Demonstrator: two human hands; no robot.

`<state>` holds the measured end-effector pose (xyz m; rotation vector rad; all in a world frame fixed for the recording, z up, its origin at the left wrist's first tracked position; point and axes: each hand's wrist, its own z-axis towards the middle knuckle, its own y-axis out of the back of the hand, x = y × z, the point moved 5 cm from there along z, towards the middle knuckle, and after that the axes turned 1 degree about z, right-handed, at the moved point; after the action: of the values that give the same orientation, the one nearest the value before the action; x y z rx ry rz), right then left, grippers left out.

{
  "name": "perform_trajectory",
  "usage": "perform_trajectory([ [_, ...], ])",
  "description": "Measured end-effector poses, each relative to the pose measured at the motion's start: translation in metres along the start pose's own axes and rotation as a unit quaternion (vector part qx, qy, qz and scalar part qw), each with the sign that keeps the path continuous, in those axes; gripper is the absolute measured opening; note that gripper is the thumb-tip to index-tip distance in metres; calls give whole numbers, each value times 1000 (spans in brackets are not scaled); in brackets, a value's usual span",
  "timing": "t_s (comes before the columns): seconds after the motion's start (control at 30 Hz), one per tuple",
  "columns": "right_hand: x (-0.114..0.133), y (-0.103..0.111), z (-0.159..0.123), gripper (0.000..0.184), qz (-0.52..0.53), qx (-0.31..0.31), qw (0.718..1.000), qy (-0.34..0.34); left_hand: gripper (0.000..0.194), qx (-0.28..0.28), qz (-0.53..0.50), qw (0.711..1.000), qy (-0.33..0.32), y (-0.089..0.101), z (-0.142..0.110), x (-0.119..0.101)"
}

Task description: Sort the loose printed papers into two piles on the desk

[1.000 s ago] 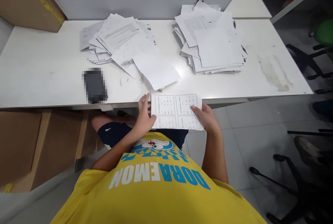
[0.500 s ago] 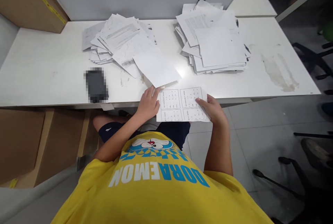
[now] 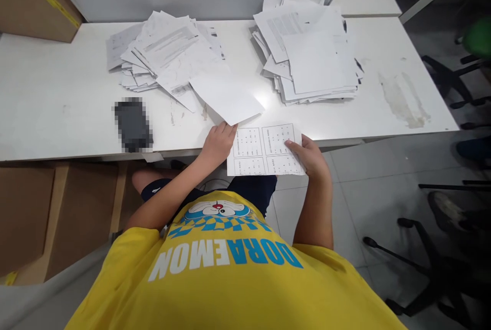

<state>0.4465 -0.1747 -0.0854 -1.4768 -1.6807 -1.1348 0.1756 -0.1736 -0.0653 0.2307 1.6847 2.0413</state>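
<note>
My right hand [image 3: 312, 156] grips the right edge of a printed sheet [image 3: 264, 150], its thumb lying on top. Boxes of small text cover this sheet, which is held over the desk's front edge. My left hand [image 3: 220, 143] is closed at the near corner of a blank white sheet [image 3: 228, 95], beside the printed sheet's left edge. Part of that blank sheet overlaps a loose paper pile [image 3: 169, 56]; its near end reaches toward me. The left fingertips are partly hidden at the corner.
A second paper pile [image 3: 314, 53] lies at the back right of the white desk [image 3: 49, 110]. A blurred dark object [image 3: 133, 124] lies near the front left. Cardboard boxes [image 3: 26, 217] stand at the left; a chair base [image 3: 425, 263] is on the floor at the right.
My left fingers have drawn in at the blank sheet's near corner. My right hand keeps hold of the printed sheet. The whole view has shifted slightly.
</note>
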Motion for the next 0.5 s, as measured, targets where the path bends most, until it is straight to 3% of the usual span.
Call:
perform_trajectory([
  [0.13, 18, 2, -12, 41, -46, -10, 997, 55, 50, -2, -23, 1000, -10, -1, -1, 8],
  [0.23, 45, 17, -34, 40, -138, -24, 985, 98, 49, -1, -24, 999, -31, -1, -4, 12],
  [0.3, 66, 38, -48, 36, -169, -95, 973, 125, 52, -8, -29, 999, -32, 1, -6, 13],
  [0.4, 93, 68, -53, 33, -128, -226, 944, 202, 61, -24, -57, 998, -23, 5, -8, 12],
  [0.5, 109, 71, -25, 36, -50, -258, 922, 285, 66, -14, -80, 996, -22, 8, -9, 12],
])
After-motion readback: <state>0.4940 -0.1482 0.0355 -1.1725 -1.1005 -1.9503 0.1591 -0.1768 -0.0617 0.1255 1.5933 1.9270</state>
